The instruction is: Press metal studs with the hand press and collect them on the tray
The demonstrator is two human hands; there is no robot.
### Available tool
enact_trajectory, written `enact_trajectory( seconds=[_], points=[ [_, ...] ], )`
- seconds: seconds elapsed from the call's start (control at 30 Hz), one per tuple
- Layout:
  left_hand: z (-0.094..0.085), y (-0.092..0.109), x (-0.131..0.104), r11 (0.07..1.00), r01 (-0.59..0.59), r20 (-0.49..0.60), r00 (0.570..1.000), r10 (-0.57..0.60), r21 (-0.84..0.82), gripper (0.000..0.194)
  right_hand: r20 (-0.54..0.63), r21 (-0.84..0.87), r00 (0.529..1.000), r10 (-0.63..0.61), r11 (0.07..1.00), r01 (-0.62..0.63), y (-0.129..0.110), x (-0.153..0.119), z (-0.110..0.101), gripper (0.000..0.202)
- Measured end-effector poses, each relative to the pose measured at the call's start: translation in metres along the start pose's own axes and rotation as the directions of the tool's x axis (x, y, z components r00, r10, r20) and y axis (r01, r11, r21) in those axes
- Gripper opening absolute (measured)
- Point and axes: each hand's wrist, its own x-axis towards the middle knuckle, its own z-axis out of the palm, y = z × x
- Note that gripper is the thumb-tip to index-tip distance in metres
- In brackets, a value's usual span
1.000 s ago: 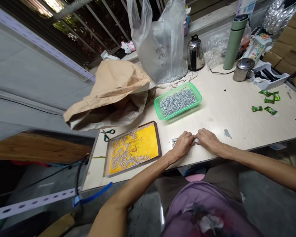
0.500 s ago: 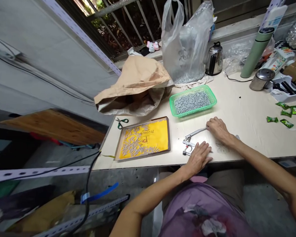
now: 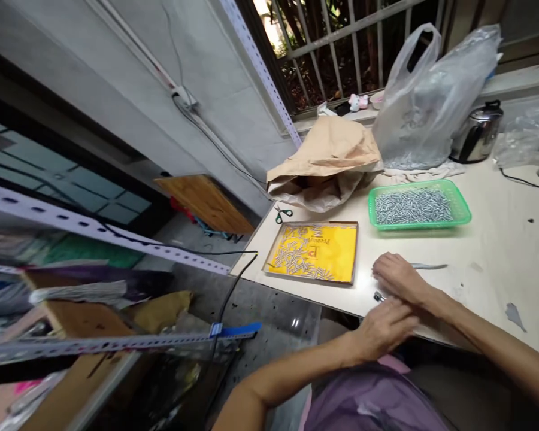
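Observation:
My right hand is over the metal lever tool, whose handle sticks out to the right and whose small dark end shows at the left. Its fingertips are bent down, and what they hold is hidden. Just below it, my left hand lies at the table's front edge, close to the tool, fingers bent and their tips unclear. Left of the hands is a shallow tray with a yellow sheet and many small metal pins. Behind them stands a green basket full of metal pins.
Green-handled scissors lie behind the tray. A brown paper bag, a plastic bag and a metal kettle stand at the back. A grey flat piece lies at the right.
The view has turned left. My right hand has moved from the handle's far end to over the tool's body. My left hand now lies below it, its fingers more bent.

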Motion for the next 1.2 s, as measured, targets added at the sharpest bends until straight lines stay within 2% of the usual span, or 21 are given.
enact_trajectory(
  seconds=[0.03,0.1,0.17,0.23,0.3,0.33,0.4,0.47,0.57,0.63,0.7,0.73,0.83,0.93,1.07,1.2],
  points=[
    [-0.014,-0.013,-0.010,0.996,0.069,-0.083,0.994,-0.064,0.056,0.025,-0.090,0.017,0.996,0.010,1.000,-0.008,0.006,0.003,-0.009,0.017],
    [-0.044,-0.046,-0.030,0.943,0.289,-0.213,0.944,-0.252,0.166,0.024,-0.259,0.030,0.964,0.056,0.998,-0.050,0.022,0.010,-0.032,0.020],
    [-0.074,-0.084,-0.047,0.800,0.531,-0.264,0.843,-0.468,0.279,0.022,-0.363,0.008,0.924,0.123,0.992,-0.129,0.044,0.020,-0.056,0.020],
    [-0.101,-0.119,-0.059,0.624,0.688,-0.254,0.721,-0.644,0.370,0.021,-0.429,-0.042,0.885,0.178,0.975,-0.216,0.067,0.028,-0.075,0.020],
    [-0.118,-0.144,-0.066,0.498,0.744,-0.197,0.624,-0.756,0.445,0.021,-0.465,-0.095,0.860,0.211,0.954,-0.286,0.082,0.031,-0.086,0.023],
    [-0.124,-0.153,-0.068,0.462,0.748,-0.159,0.590,-0.792,0.476,0.021,-0.466,-0.112,0.857,0.219,0.946,-0.303,0.086,0.030,-0.088,0.026],
    [-0.130,-0.164,-0.070,0.438,0.737,-0.085,0.552,-0.830,0.515,0.023,-0.430,-0.119,0.876,0.219,0.948,-0.295,0.082,0.020,-0.086,0.031],
    [-0.132,-0.170,-0.072,0.451,0.722,-0.034,0.547,-0.836,0.525,0.024,-0.365,-0.099,0.908,0.205,0.961,-0.256,0.066,0.002,-0.077,0.032],
    [-0.132,-0.171,-0.072,0.492,0.715,-0.021,0.577,-0.817,0.496,0.022,-0.262,-0.048,0.943,0.203,0.974,-0.223,0.035,-0.033,-0.058,0.029],
    [-0.129,-0.163,-0.066,0.537,0.731,-0.054,0.611,-0.790,0.421,0.019,-0.192,-0.015,0.950,0.246,0.967,-0.254,0.015,-0.057,-0.045,0.027],
    [-0.120,-0.146,-0.053,0.586,0.768,-0.072,0.620,-0.781,0.258,0.017,-0.124,0.004,0.946,0.300,0.953,-0.302,-0.001,-0.078,-0.034,0.025],
    [-0.114,-0.134,-0.044,0.605,0.783,-0.047,0.616,-0.787,0.144,0.016,-0.090,0.002,0.942,0.324,0.946,-0.325,-0.007,-0.086,-0.029,0.023],
    [-0.088,-0.090,-0.013,0.556,0.803,0.185,0.593,-0.784,-0.214,0.019,0.013,-0.038,0.923,0.385,0.922,-0.385,-0.020,-0.103,-0.017,0.018],
    [-0.063,-0.058,0.015,0.427,0.834,0.405,0.546,-0.734,-0.350,0.023,0.086,-0.095,0.886,0.456,0.889,-0.448,-0.025,-0.111,-0.010,0.016],
    [-0.043,-0.052,0.033,0.346,0.882,0.486,0.466,-0.740,-0.319,0.026,0.092,-0.080,0.872,0.480,0.877,-0.474,-0.027,-0.116,-0.007,0.018],
    [-0.038,-0.055,0.035,0.331,0.901,0.539,0.433,-0.723,-0.279,0.031,0.094,-0.038,0.866,0.490,0.871,-0.489,-0.026,-0.121,-0.006,0.017]
  ],
)
